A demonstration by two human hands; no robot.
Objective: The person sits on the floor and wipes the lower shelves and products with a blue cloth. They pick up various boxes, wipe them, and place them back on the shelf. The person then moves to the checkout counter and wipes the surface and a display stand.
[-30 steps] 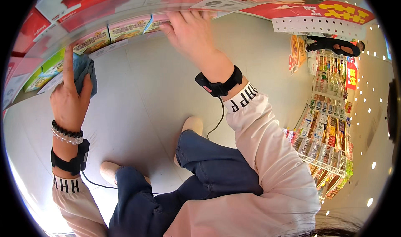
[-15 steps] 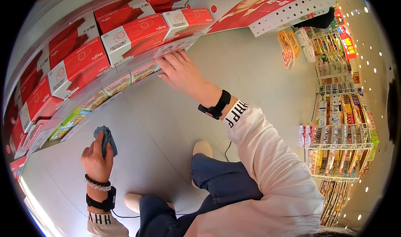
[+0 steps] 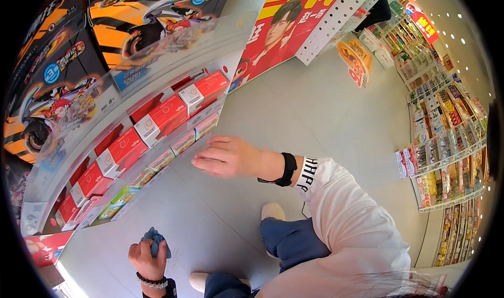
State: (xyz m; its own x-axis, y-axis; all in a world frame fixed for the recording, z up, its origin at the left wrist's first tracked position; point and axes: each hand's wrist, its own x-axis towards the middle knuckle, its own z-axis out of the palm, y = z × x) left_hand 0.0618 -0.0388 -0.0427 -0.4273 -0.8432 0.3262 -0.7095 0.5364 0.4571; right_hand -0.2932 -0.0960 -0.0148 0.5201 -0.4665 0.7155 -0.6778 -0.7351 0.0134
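Note:
Low on the left, my left hand (image 3: 147, 262) grips a crumpled blue-grey cloth (image 3: 155, 237), held over the floor away from the shelving. My right hand (image 3: 228, 156) is empty, with its fingers stretched out. It hovers just off the shelf front, nearest to a row of small, flat boxes (image 3: 184, 143) on the lowest tier. Above that tier stand red-and-white boxes (image 3: 126, 145) in a row, behind a clear front strip. Large black-and-orange boxes with motorcycle pictures (image 3: 152, 30) fill the shelf higher up, behind a clear plastic guard (image 3: 157, 61).
A red poster panel (image 3: 283, 30) closes the shelf's far end, beside a white perforated panel (image 3: 336, 19). Wire racks of packaged goods (image 3: 446, 140) line the right side. Grey floor (image 3: 310, 103) lies between, and my shoes (image 3: 273, 212) stand on it.
My right hand has come away from the shelf edge it was touching. The view has shifted up, bringing the upper black-and-orange boxes into sight. The cloth is still in my left hand.

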